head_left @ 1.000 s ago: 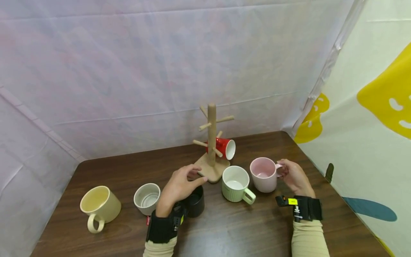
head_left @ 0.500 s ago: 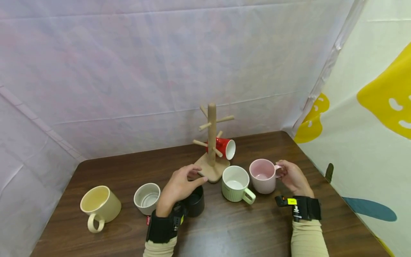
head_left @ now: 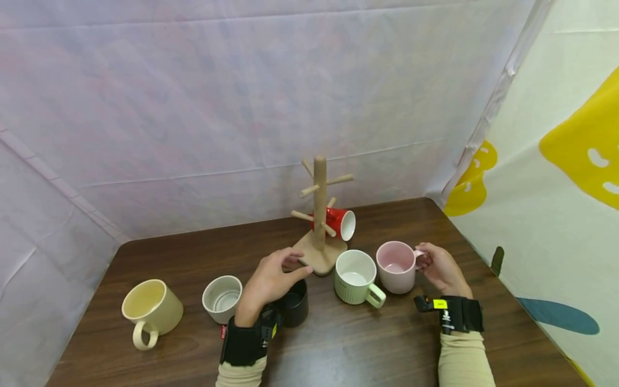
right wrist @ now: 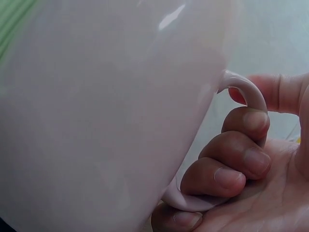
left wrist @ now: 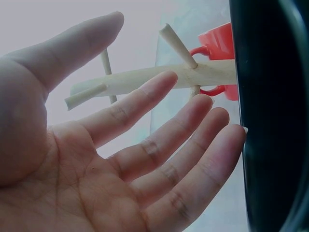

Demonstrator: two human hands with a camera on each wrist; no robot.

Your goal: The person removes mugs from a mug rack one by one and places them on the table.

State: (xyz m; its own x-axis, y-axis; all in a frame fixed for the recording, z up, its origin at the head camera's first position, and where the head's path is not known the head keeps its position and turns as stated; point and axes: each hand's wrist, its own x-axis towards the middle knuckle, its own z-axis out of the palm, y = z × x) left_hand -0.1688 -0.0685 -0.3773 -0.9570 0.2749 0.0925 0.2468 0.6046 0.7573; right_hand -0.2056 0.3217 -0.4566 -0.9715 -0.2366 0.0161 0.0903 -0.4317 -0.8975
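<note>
My right hand [head_left: 444,270] grips the handle of a pink mug [head_left: 397,267], its fingers curled through the loop in the right wrist view. The mug is upright, just right of a pale green mug [head_left: 355,277] whose handle [head_left: 375,295] points toward me. My left hand [head_left: 271,277] holds nothing; its fingers are spread and relaxed above a black mug [head_left: 295,306], which it partly hides. In the left wrist view the little fingertip overlaps the edge of the black mug [left wrist: 275,121]. A wooden mug tree [head_left: 319,215] stands behind, with a red mug [head_left: 340,223] hanging on a lower peg.
To the left on the dark wooden table [head_left: 193,365] stand a yellow mug [head_left: 153,307] and a grey-white cup [head_left: 222,299] with a small red tag [head_left: 223,331]. White cloth [head_left: 217,107] hangs behind the table, and a patterned cloth [head_left: 546,242] on the right.
My right hand and the pink mug have shifted slightly toward me. The left hand stays in place over the black mug.
</note>
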